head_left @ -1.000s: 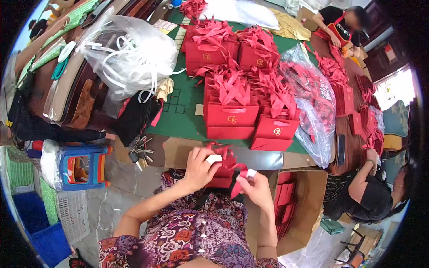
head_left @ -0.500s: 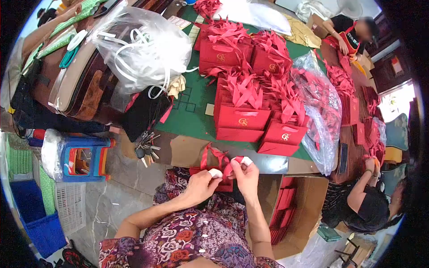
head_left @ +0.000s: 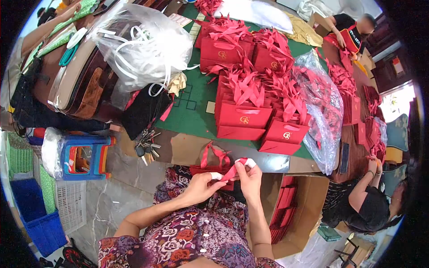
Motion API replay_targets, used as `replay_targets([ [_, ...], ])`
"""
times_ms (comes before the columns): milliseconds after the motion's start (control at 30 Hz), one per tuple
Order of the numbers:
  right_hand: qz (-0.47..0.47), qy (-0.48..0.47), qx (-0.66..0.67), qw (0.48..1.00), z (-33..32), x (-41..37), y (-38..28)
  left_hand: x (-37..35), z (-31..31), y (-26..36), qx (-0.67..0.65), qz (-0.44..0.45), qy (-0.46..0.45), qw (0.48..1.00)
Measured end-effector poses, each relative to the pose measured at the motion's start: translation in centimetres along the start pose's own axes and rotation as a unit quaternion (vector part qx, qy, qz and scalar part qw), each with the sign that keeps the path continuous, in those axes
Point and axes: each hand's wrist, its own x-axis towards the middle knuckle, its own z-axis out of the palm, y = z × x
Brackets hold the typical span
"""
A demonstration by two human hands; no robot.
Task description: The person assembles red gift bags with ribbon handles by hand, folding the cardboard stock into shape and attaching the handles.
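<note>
The left hand (head_left: 202,186) and the right hand (head_left: 251,177) met above the lap. Each was pinched closed on the same red ribbon (head_left: 229,171), which ran taut and slanting between them, from the taped left fingertips (head_left: 216,176) up to the taped right fingertips (head_left: 249,163). Just behind the pinch, touching the left knuckles, lay the red paper bag (head_left: 203,170) that the ribbon seemed to belong to. It rested by the table edge, with a ribbon loop (head_left: 213,152) standing up from its top. Beyond the hands, farther onto the green mat (head_left: 190,123), stood rows of upright red bags (head_left: 243,119) with ribbons. To the left of the grip hung a bunch of keys (head_left: 145,145), and lower to its right sat a cardboard box (head_left: 308,196) of flat red bags. A co-worker's arm (head_left: 364,185) was busy well apart on the right. The work looked like fitting the ribbon to the bag. Doing it well would probably call for keeping the ribbon flat and untwisted between the two pinches, gripping near its end, and steadying the bag against the lap.
</note>
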Motion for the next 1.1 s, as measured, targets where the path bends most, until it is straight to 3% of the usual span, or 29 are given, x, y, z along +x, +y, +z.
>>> replay_targets([
  [100,0.007,0.007,-0.029,1.0,-0.5,-0.4,0.2,-0.3,-0.2,-0.6,-0.001,-0.024,-0.023,0.999],
  [133,0.012,0.012,-0.063,0.998,-0.8,-0.5,0.2,-0.6,-0.2,-1.2,0.013,0.019,-0.008,1.0],
  [167,-0.007,0.032,-0.215,0.976,-1.2,-0.9,-0.1,-0.8,-0.3,-1.6,0.028,0.062,0.006,0.998],
  [200,-0.007,0.029,-0.215,0.976,-1.1,-1.6,-0.8,-0.9,-0.8,-1.3,0.03,0.061,0.009,0.998],
  [267,-0.131,0.133,-0.411,0.892,-0.9,-3.2,-2.4,-1.5,-1.9,-0.3,0.024,0.01,-0.039,0.999],
  [300,-0.137,0.139,-0.384,0.903,-0.4,-4.0,-3.6,-1.7,-2.2,-0.7,0.025,0.007,-0.05,0.998],
  [333,-0.149,0.094,-0.388,0.905,-0.6,-4.5,-3.4,-1.9,-2.4,-0.8,0.026,0.005,-0.047,0.999],
  [400,-0.343,-0.061,-0.43,0.833,0.1,-4.5,-4.0,-2.2,-2.9,-0.7,-0.137,-0.085,-0.121,0.98],
  [433,-0.319,-0.156,-0.43,0.83,0.7,-4.7,-4.5,-2.3,-2.7,-1.6,-0.199,-0.084,-0.139,0.967],
  [467,-0.34,-0.19,-0.412,0.824,1.1,-4.5,-3.5,-2.3,-2.8,-2.2,-0.199,-0.084,-0.138,0.967],
  [567,-0.365,-0.222,-0.407,0.807,1.2,-4.0,-1.9,-2.4,-3.5,-2.9,-0.255,-0.128,-0.178,0.942],
  [633,-0.309,-0.271,-0.384,0.827,1.0,-4.0,-1.6,-2.6,-3.8,-3.2,-0.264,-0.128,-0.173,0.94],
  [733,-0.297,-0.267,-0.38,0.835,1.4,-4.1,-1.6,-2.9,-3.9,-3.6,-0.275,-0.135,-0.174,0.936],
  [800,-0.299,-0.24,-0.381,0.841,1.5,-4.1,-0.8,-3.4,-3.8,-3.4,-0.265,-0.093,-0.098,0.955],
  [867,-0.302,-0.213,-0.382,0.847,1.7,-3.8,-0.1,-3.7,-5.1,-3.0,-0.08,-0.075,-0.002,0.994],
  [933,-0.292,-0.15,-0.407,0.852,2.0,-3.4,0.7,-3.9,-5.9,-3.2,0.126,-0.02,0.09,0.988],
  [1100,-0.308,-0.1,-0.426,0.845,3.1,-2.8,2.7,-3.5,-5.1,-5.6,0.295,0.101,0.123,0.942],
])
